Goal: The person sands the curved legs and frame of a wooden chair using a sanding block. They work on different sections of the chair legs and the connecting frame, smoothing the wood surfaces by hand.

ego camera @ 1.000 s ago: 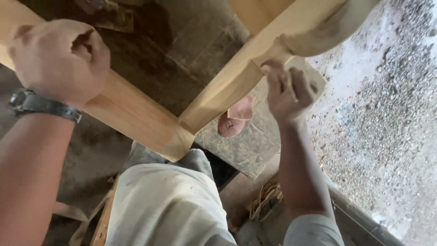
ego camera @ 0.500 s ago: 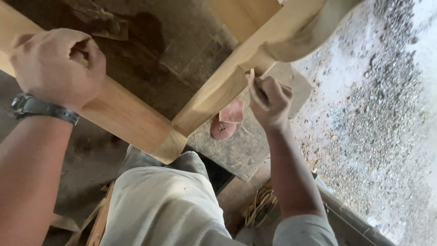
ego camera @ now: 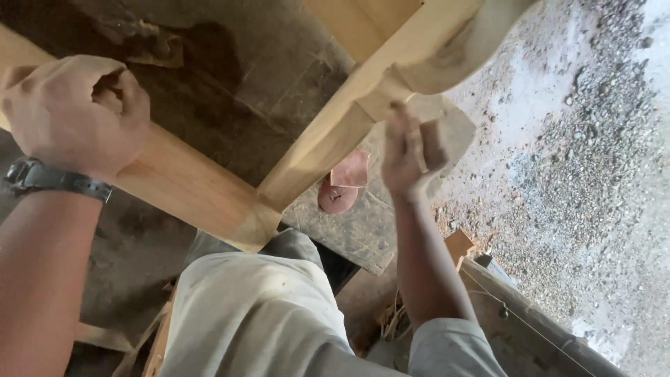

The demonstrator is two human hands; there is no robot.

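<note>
We wear a dark wristwatch (ego camera: 42, 178) with a black strap on our left wrist; both forearms are bare below short grey sleeves (ego camera: 447, 345), and pale grey trousers (ego camera: 251, 314) cover our knees.

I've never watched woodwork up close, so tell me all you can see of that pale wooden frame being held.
The wooden frame looks like bare, pale, smooth timber. Two squared rails meet in a corner joint just above the person's lap, and one runs up to a rounded, curved part at the top. It hangs tilted over the dark floor. The left hand grips one rail from above; the right hand is at the other, near the curve.
</note>
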